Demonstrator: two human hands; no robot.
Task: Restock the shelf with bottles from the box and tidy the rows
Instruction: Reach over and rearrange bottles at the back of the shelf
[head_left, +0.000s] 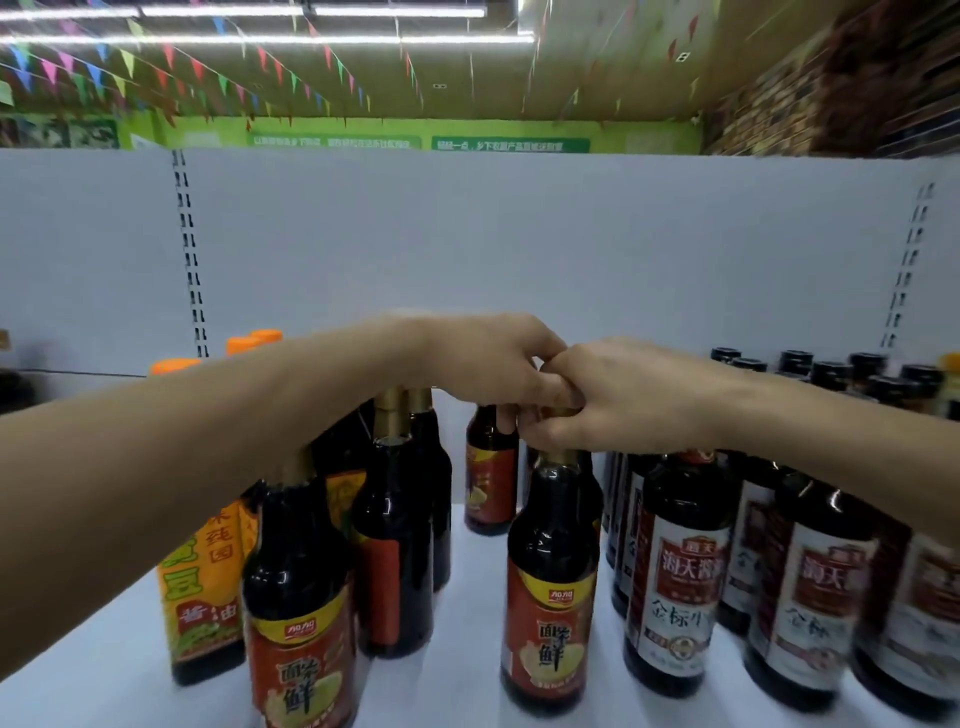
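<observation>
Fingers (506, 418) of left hand (488, 364) clamp rear bottle (491, 483), right hand (623, 395) front bottle (553, 582), bare shelf (467, 613) lane alongside.

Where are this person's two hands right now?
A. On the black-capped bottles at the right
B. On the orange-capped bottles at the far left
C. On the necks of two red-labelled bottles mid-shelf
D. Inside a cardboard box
C: the left hand curls over the top of the rear red-labelled bottle, the right hand grips the neck of the front red-labelled bottle, and their fingers touch.
</observation>
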